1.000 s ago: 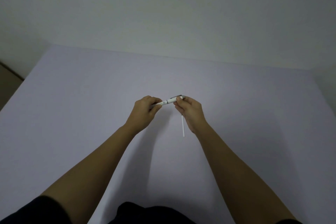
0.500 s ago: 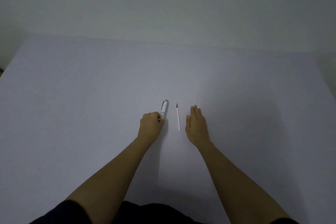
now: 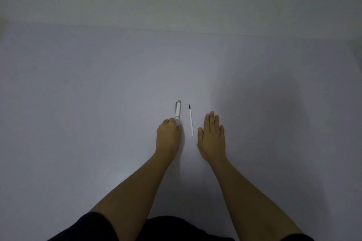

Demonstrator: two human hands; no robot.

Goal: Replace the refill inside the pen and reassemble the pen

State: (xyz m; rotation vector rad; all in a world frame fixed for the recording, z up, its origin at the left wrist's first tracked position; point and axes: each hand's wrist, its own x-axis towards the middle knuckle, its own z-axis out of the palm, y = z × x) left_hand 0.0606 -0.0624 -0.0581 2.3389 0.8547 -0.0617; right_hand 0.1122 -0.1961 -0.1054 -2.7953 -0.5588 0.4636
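Observation:
A white pen point(image 3: 177, 111) with a grey cap end lies on the pale table point(image 3: 98, 103), pointing away from me. My left hand point(image 3: 168, 135) rests on the table with its fingers curled around the pen's near end. A thin white refill point(image 3: 191, 120) with a dark tip lies parallel to the pen, just to its right. My right hand point(image 3: 212, 135) lies flat, palm down and empty, right of the refill and apart from it.
The table's far edge point(image 3: 176, 32) meets a plain wall. My dark sleeves point(image 3: 94, 229) show at the bottom of the view.
Both hands held the pen above the table a second ago. The pen now lies on the table under my left fingers, and my right hand has let go and lies flat.

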